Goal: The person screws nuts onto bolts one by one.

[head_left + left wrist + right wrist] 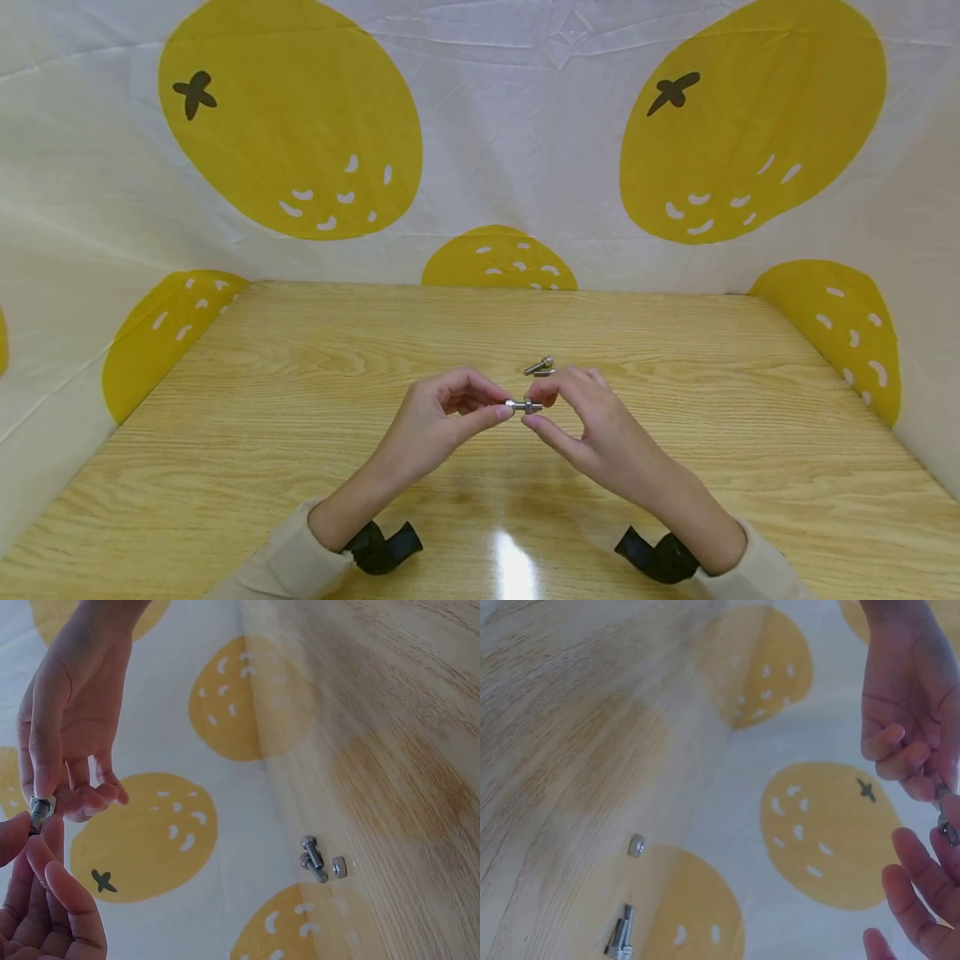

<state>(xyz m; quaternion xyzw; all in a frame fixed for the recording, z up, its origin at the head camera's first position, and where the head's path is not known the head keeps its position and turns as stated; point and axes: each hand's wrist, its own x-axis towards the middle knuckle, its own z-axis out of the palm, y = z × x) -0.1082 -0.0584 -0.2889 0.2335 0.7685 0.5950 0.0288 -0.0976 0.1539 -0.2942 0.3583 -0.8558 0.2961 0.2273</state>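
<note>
A silvery metal bolt point(519, 406) lies level between the two hands, above the table, with a nut point(529, 406) around its shank. My left hand point(438, 412) pinches the bolt's head end between thumb and forefinger. From the other side, my right hand point(603, 429) has its thumb and forefinger at the nut and pinches it. Fingertips hide part of the bolt in both wrist views. Beyond the hands, two loose bolts point(313, 859) lie close together on the table. Beside them sits a loose nut point(339, 867), which the right hand hides in the head view.
The wood-grain table point(300, 350) stretches out around the hands. A white cloth point(517, 150) with yellow fruit prints stands along its back and sides. Black straps point(384, 550) go round both wrists below the beige sleeves.
</note>
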